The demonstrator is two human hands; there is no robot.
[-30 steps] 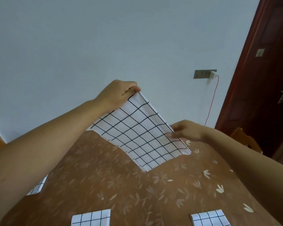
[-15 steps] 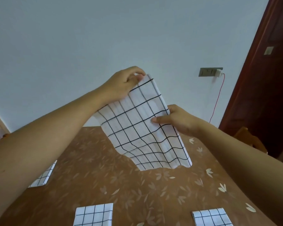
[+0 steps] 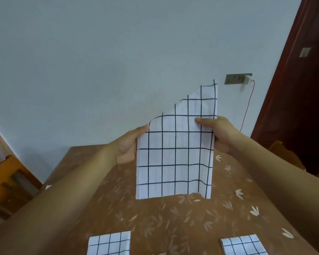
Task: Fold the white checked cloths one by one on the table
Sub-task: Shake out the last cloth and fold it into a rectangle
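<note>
A near-left folded cloth (image 3: 109,242) and a near-right folded cloth (image 3: 243,245) lie on the surface (image 3: 173,227), so two look done. Farther off, the held cloth (image 3: 175,153) hangs upright over the surface, seemingly mid-fold. The left grip (image 3: 126,144) clamps its left edge and the right grip (image 3: 219,133) pinches its right edge.

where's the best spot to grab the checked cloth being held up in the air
Probably its top corners, pinched from the sides. The held cloth hangs upright, the left hand and right hand holding its side edges at mid-height, so the top stands free above the right hand and droops away on the left.
</note>
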